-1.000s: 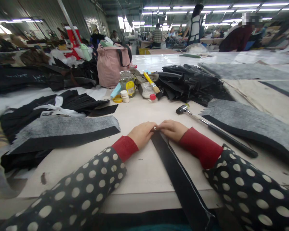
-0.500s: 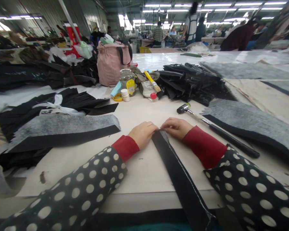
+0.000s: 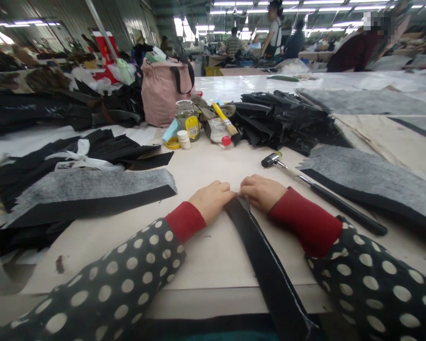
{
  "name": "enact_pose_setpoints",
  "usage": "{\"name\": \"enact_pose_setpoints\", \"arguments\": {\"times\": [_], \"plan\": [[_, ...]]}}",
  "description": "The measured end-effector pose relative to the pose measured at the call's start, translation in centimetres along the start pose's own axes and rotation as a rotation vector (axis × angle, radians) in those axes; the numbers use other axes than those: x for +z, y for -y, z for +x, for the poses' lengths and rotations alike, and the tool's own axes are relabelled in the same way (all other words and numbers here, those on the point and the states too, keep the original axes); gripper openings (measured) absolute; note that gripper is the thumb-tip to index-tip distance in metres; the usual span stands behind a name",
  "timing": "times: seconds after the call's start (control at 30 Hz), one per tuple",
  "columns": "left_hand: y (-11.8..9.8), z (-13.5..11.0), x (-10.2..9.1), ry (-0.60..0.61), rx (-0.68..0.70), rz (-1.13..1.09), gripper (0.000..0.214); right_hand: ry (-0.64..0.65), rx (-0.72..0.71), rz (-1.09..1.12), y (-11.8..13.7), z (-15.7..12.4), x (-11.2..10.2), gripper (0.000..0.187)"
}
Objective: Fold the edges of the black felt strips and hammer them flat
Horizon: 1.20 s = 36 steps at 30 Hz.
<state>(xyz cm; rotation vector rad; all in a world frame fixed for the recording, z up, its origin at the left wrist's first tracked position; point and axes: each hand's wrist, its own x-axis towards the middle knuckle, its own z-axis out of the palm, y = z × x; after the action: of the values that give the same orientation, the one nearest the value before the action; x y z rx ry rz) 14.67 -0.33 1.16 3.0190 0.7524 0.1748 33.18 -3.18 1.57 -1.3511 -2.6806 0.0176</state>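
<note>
A long black strip (image 3: 266, 265), with a pale line along its right edge, runs from the table's near edge up to both hands. At its far end, on the left corner, my left hand (image 3: 213, 196) is closed with the fingertips pinching the material. My right hand (image 3: 261, 192) is closed on the right corner of that same end, where a bit of grey lining shows. The fingertips of the two hands are close together but apart. Just what lies under the fingers is hidden.
To the right lies a black-handled mallet (image 3: 323, 194) beside a grey-and-black piece (image 3: 376, 175). A similar piece (image 3: 102, 187) lies left on black stacks. Farther back are a glass jar (image 3: 188, 121), a yellow brush (image 3: 223, 116), a pink bag (image 3: 163, 92) and a black pile (image 3: 287, 118).
My right hand's fingers have curled closer around the strip's corner, and its wrist has shifted slightly down and right. My left hand stays nearly in place at the strip's end.
</note>
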Motion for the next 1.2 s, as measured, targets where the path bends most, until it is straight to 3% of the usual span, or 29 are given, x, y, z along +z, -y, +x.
{"name": "enact_pose_setpoints", "arguments": {"times": [0.17, 0.33, 0.43, 0.53, 0.67, 0.87, 1.03, 1.2], "plan": [[-0.2, 0.3, -0.5, 0.028, 0.002, 0.034, 0.027, 0.038, 0.070, -0.015, 0.5, 0.2, 0.0, 0.023], [-0.5, 0.4, -0.8, 0.000, -0.015, 0.023, 0.022, -0.059, 0.128, 0.207, -0.3, -0.4, 0.3, 0.025], [-0.5, 0.3, -0.6, -0.040, -0.009, -0.003, 0.023, -0.059, 0.260, 0.255, 0.1, -1.3, -0.3, 0.028], [-0.2, 0.2, -0.1, -0.074, 0.010, -0.019, 0.024, 0.054, 0.378, 0.203, 1.8, -2.5, -1.3, 0.038], [0.2, 0.0, 0.4, -0.117, 0.018, -0.034, 0.026, 0.188, 0.343, 0.097, 3.3, -3.5, -1.9, 0.034], [0.7, -0.5, 0.4, -0.152, -0.056, -0.052, 0.024, 0.316, 0.302, -0.048, 1.8, -2.5, -3.0, 0.024], [1.1, -0.3, 0.7, -0.184, -0.120, -0.151, 0.022, 0.262, 0.316, -0.038, 1.4, -1.1, -3.2, 0.028], [1.6, -0.2, 1.0, -0.213, -0.166, -0.297, 0.018, 0.136, 0.314, 0.046, 1.9, -0.6, -1.5, 0.027]]}}
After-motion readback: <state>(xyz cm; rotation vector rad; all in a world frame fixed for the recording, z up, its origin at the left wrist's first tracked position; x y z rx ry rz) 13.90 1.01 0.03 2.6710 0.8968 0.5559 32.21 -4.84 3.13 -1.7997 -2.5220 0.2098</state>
